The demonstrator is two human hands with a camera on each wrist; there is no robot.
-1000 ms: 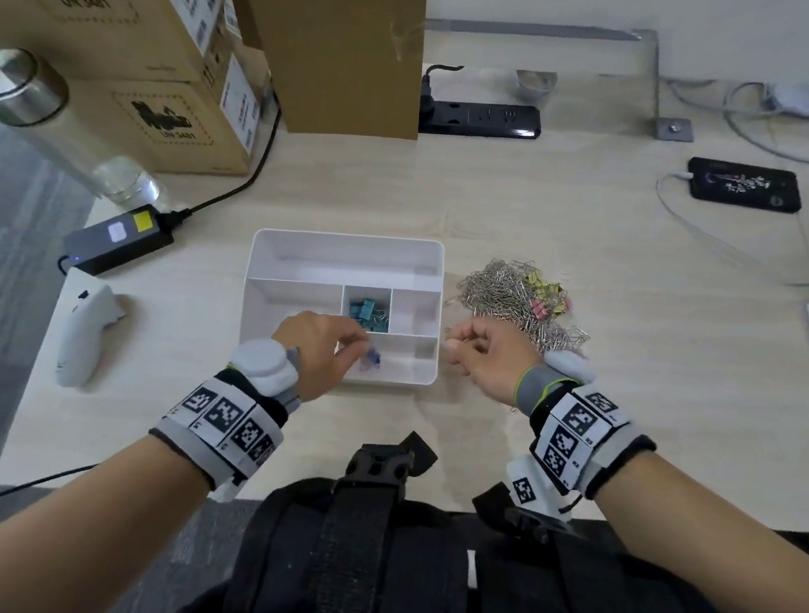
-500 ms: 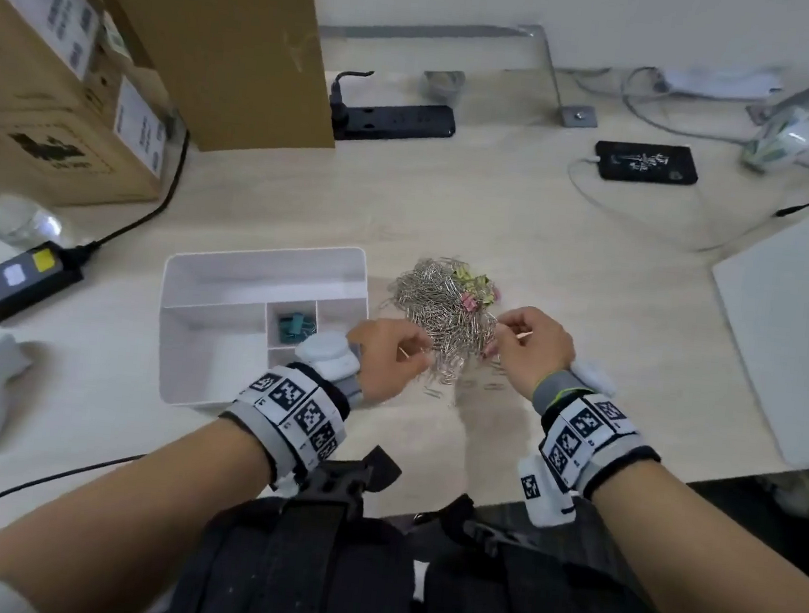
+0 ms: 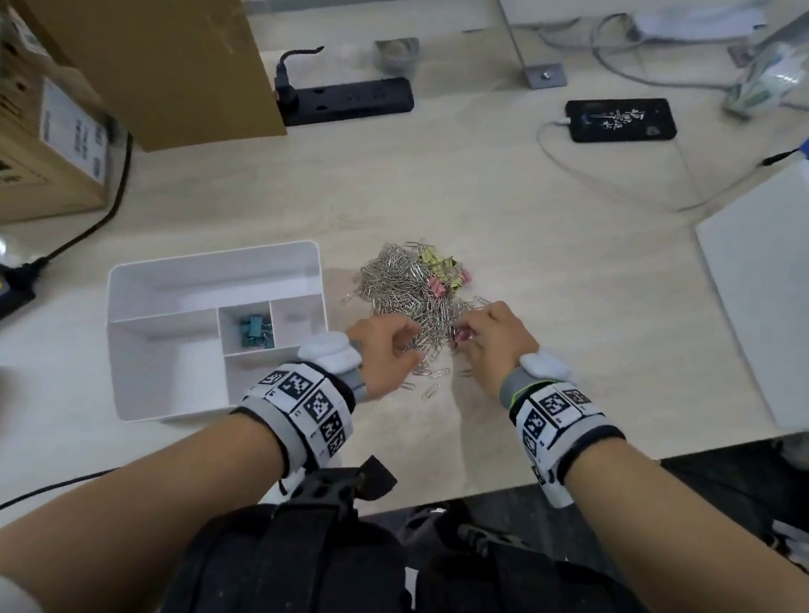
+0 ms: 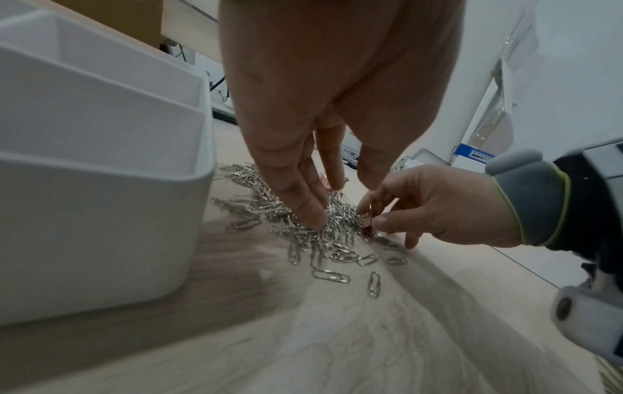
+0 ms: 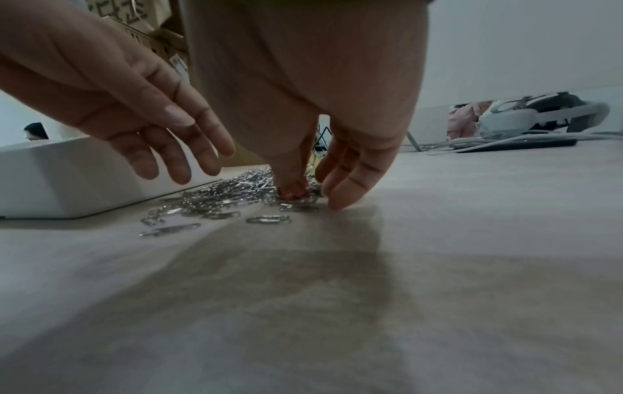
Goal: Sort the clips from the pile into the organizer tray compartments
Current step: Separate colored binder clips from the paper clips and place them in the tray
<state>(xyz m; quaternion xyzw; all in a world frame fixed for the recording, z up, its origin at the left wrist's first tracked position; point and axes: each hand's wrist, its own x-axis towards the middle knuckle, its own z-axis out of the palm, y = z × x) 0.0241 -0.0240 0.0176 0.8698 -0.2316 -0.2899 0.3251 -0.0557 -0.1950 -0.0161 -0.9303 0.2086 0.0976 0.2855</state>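
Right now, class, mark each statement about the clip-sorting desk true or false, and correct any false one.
1. The teal binder clips lie in a small middle compartment of the white organizer tray. True.
2. The right hand pinches a pink binder clip at the pile's edge. True.
3. The paper clip pile lies inside the tray. False: it lies on the desk beside it.
4. The left hand holds a phone. False: its straight fingers reach into the pile.

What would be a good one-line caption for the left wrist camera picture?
Left hand fingers reach down into a paperclip pile beside the white organizer tray, while the right hand pinches a red clip.
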